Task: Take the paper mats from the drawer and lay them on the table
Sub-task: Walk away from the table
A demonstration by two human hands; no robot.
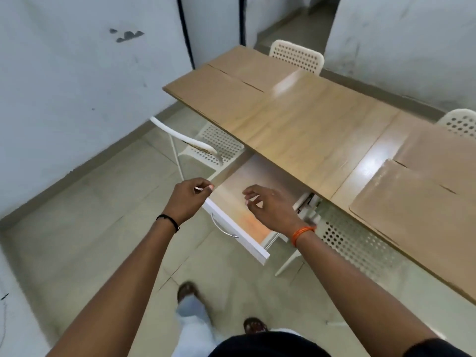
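Note:
A white drawer [233,229] stands pulled out from under the wooden table [304,124]. A brown paper mat [247,186] lies flat inside it. My left hand [189,199] is at the drawer's front left corner, thumb and forefinger pinched on what looks like the mat's corner. Over the middle of the drawer hovers my right hand [273,207], fingers spread and holding nothing. Two overlapping paper mats [231,81] lie on the table's far left end. Two more mats [422,191] lie at its right end.
White perforated chairs stand around the table: one [213,148] left of the drawer, one [355,243] tucked in right of it, two on the far side [296,56]. My feet [188,292] stand on the tiled floor. Walls close in on the left.

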